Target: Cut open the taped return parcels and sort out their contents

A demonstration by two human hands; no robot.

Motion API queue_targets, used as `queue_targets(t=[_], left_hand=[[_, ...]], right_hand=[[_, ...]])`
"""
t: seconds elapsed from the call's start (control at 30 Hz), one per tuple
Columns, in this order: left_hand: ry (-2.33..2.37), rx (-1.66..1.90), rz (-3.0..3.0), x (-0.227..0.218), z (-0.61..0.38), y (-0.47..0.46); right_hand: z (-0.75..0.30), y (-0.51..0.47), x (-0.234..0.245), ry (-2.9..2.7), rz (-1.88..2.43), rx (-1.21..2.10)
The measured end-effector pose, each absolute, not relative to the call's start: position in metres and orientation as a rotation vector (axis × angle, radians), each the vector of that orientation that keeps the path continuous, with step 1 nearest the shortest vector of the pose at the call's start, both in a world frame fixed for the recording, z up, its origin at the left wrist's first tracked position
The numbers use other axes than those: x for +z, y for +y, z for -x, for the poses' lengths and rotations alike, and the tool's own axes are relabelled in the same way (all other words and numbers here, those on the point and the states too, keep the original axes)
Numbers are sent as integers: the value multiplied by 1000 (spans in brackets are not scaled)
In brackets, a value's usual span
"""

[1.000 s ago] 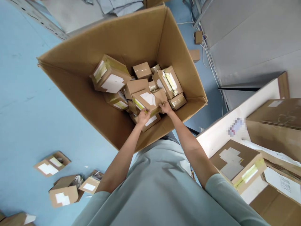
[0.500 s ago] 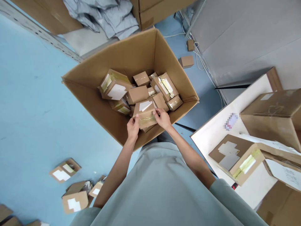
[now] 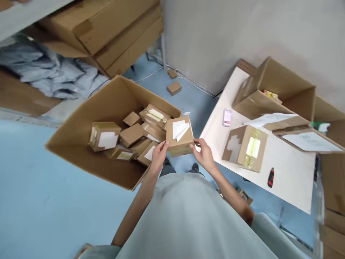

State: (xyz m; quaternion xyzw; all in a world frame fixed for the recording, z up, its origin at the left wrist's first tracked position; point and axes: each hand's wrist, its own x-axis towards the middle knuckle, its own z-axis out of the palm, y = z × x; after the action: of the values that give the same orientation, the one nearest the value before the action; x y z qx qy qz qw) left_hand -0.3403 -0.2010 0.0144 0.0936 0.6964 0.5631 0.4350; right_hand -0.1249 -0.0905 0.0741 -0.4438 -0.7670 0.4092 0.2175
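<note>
Between my two hands I hold a small cardboard box (image 3: 174, 138) with white labels on its top, one of them partly lifted, and yellowish tape along its near side. My left hand (image 3: 159, 155) grips its left near corner, fingers closed on the edge. At the right near corner, my right hand (image 3: 203, 154) pinches it. The box is at the right edge of a large open carton (image 3: 107, 178). Inside that carton lie several smaller taped boxes, among them a labelled box (image 3: 105, 136) at the left and a taped box (image 3: 155, 116) at the back.
To the right, a white table (image 3: 285, 187) carries a taped box (image 3: 244, 148), a red and black box cutter (image 3: 271, 177), a blurred phone-like item (image 3: 227, 117) and an open carton (image 3: 285, 82). Two small boxes (image 3: 174, 87) lie on the floor. Grey bags (image 3: 54, 72) fill a shelf at left.
My hands have lifted the small box out of the large carton and carried it rightward. The view has turned right, showing more of the table.
</note>
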Motion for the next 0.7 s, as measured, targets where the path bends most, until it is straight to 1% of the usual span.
queue_targets(t=[0.17,0.27,0.37,0.43,0.53,0.63,0.7], left_hand=[[1751,1227,-697,-1,245,-124],[1825,1059,-928,-12,174,-92],[1781,976,-1100,-23,107,-79],[1734,919,-1240,-28,65,-78],[1621,736,-1454,-31,5,-76],[1611,562,-1579,-28,-48,-68],[1671,527,-1596,-27,-69,-63]], right_hand=[[4,-79,29,-1843,1412,1261],[-62,-82,12,-1800,1535,1246],[-117,-92,14,-1871,1555,1122],[-149,-98,20,-1907,1513,965],[-192,-99,24,-1904,1549,744],[-230,-95,15,-1880,1660,676],[-249,-92,6,-1887,1692,678]])
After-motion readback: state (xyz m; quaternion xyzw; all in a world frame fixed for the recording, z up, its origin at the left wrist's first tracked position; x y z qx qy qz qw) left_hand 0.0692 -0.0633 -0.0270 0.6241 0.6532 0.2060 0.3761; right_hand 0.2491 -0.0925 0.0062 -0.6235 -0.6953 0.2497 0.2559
